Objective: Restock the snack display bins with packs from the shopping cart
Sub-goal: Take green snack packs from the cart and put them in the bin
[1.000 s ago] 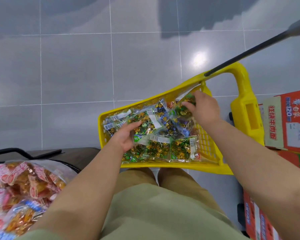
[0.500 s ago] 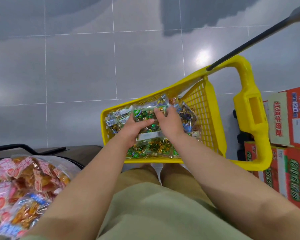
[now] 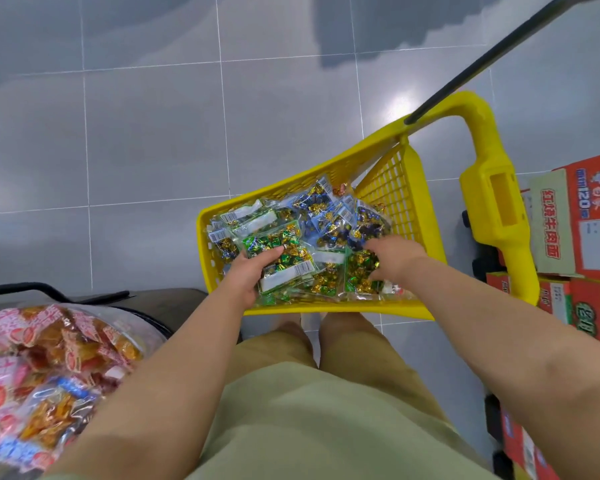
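Clamping one green pack (image 3: 280,255), left hand (image 3: 248,276) grip, right hand (image 3: 397,258) grip unclear, one cart (image 3: 326,310)

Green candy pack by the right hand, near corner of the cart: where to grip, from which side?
Probably its right edge, from above-right. The green candy pack lies flat in the cart; the near wall crowds it, and the left hand grips a stack to its left. Right hand's thumb on top, fingers under.
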Tool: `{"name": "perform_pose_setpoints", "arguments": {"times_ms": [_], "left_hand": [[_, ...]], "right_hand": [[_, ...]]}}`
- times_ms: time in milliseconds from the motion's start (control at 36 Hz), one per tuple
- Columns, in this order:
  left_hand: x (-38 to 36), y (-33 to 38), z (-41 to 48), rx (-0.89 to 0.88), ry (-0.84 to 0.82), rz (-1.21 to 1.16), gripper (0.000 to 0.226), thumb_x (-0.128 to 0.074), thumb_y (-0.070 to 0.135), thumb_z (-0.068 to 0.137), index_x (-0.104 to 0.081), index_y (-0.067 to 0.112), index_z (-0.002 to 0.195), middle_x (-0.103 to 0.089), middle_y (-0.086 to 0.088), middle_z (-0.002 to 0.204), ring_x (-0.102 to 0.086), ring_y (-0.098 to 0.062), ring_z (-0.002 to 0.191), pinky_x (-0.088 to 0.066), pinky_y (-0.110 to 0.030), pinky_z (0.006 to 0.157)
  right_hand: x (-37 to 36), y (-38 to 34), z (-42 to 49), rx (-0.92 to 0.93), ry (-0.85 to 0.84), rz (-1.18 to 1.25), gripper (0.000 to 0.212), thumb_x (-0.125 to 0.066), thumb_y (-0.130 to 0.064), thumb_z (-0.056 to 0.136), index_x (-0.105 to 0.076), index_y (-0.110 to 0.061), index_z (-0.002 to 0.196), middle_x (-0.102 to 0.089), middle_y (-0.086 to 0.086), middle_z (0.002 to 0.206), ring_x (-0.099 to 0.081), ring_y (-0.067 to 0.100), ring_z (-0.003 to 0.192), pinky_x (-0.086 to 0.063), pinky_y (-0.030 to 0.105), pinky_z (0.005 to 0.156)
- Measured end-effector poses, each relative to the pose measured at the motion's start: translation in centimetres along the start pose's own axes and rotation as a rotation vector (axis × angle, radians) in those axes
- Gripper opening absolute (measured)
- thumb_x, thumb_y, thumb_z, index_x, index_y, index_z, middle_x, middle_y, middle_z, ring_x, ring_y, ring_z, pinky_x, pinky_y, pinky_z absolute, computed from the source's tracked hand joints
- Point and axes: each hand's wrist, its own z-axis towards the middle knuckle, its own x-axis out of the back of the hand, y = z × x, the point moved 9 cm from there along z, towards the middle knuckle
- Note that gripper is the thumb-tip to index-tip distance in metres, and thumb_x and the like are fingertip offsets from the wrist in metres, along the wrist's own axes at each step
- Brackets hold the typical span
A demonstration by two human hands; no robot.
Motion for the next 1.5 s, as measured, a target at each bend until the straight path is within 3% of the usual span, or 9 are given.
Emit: {"name": "perform_pose_setpoints", "arguments": {"times_ms": [417, 500, 611, 694, 861, 1111, 1222, 1361, 1500], "left_hand": [[6.6, -4.5, -8.8, -0.19, 0.246, -0.282, 0.077, -0.085, 0.022, 0.07, -0.044, 0.013, 0.135, -0.058, -0.013, 0.13, -0.058, -0.035, 0.117, -0.047, -0.058, 0.096], [8.6, -6.7, -11.5, -0.25, 0.32, -0.409, 0.06, -0.085, 0.019, 0.069, -0.054, 0.014, 0.12, -0.066, -0.016, 0.119, -0.065, -0.032, 0.104, -0.053, -0.054, 0.09], [12.0, -9.7, -15.7, -0.292, 0.453, -0.486, 0.115, -0.091, 0.039, 0.047, -0.035, 0.014, 0.143, -0.052, -0.011, 0.138, -0.055, -0.03, 0.121, -0.045, -0.051, 0.102], [14.7, -12.2, -18.5, -0.302, 0.533, -0.571, 0.137, -0.091, 0.047, 0.035, -0.022, 0.018, 0.151, -0.042, -0.01, 0.148, -0.048, -0.03, 0.129, -0.039, -0.051, 0.107], [19.7, -19.2, -22.9, -0.239, 0.733, -0.74, 0.105, -0.08, 0.044, 0.072, -0.019, 0.012, 0.152, -0.035, -0.008, 0.152, -0.039, -0.027, 0.135, -0.032, -0.041, 0.109], [24.5, -26.2, -30.0, -0.42, 0.793, -1.064, 0.108, -0.083, 0.054, 0.061, -0.031, 0.018, 0.148, -0.045, 0.005, 0.143, -0.046, -0.021, 0.131, -0.037, -0.043, 0.11], [28.1, -30.3, -33.2, -0.432, 0.885, -1.044, 0.102, -0.081, 0.052, 0.065, -0.031, 0.02, 0.147, -0.045, -0.003, 0.147, -0.045, -0.024, 0.132, -0.037, -0.049, 0.109], [32.3, -34.4, -36.2, -0.494, 0.896, -1.079, 0.096, -0.077, 0.037, 0.077, -0.02, 0.017, 0.152, -0.051, 0.004, 0.124, -0.053, -0.009, 0.105, -0.038, -0.032, 0.095], [37.1, -37.8, -38.8, -0.554, 0.855, -1.097, 0.095, -0.078, 0.032, 0.075, -0.022, 0.016, 0.15, -0.057, 0.01, 0.12, -0.054, -0.016, 0.119, -0.034, -0.042, 0.108]], "right_hand": [[7.3, -4.5, -4.9, 0.143, 0.174, 0.941, 0.092, -0.075, -0.06, 0.065, -0.045, -0.011, 0.136, -0.055, 0.005, 0.126, -0.056, 0.014, 0.096, -0.045, 0.026, 0.07], [6.2, -8.2, -5.9, 0.228, 0.07, 1.024, 0.096, -0.072, -0.054, 0.074, -0.025, -0.013, 0.147, -0.035, 0.005, 0.148, -0.044, 0.019, 0.123, -0.038, 0.033, 0.087], [5.2, -13.5, -7.7, 0.334, 0.001, 1.095, 0.088, -0.071, -0.04, 0.081, -0.02, -0.013, 0.148, -0.028, 0.007, 0.153, -0.037, 0.026, 0.133, -0.036, 0.04, 0.098], [5.4, -17.2, -9.6, 0.431, 0.064, 1.055, 0.07, -0.073, -0.031, 0.081, -0.037, -0.013, 0.138, -0.051, 0.006, 0.135, -0.053, 0.019, 0.112, -0.042, 0.035, 0.097], [4.9, -26.7, -15.2, 0.68, 0.32, 0.516, 0.056, -0.062, -0.02, 0.089, -0.039, 0.0, 0.137, -0.045, 0.023, 0.137, -0.039, 0.033, 0.129, -0.026, 0.03, 0.101], [-6.4, -39.5, -27.5, 1.416, 0.055, -0.016, 0.071, -0.066, -0.028, 0.086, -0.029, -0.031, 0.146, -0.026, 0.008, 0.152, -0.021, 0.022, 0.142, -0.015, 0.027, 0.115], [-10.4, -42.9, -30.3, 1.442, -0.08, -0.067, 0.062, -0.061, -0.046, 0.086, -0.018, -0.067, 0.125, -0.018, 0.003, 0.153, -0.009, 0.022, 0.144, -0.009, 0.037, 0.118], [-12.3, -47.8, -33.0, 1.383, -0.075, 0.06, 0.066, -0.066, -0.037, 0.085, -0.035, -0.032, 0.142, -0.034, -0.002, 0.133, -0.03, 0.009, 0.13, -0.015, 0.013, 0.101], [-15.4, -52.6, -35.1, 1.187, -0.044, 0.08, 0.105, -0.082, -0.045, 0.065, -0.019, -0.028, 0.148, -0.011, 0.007, 0.147, -0.018, 0.02, 0.138, -0.018, 0.03, 0.112]]}}
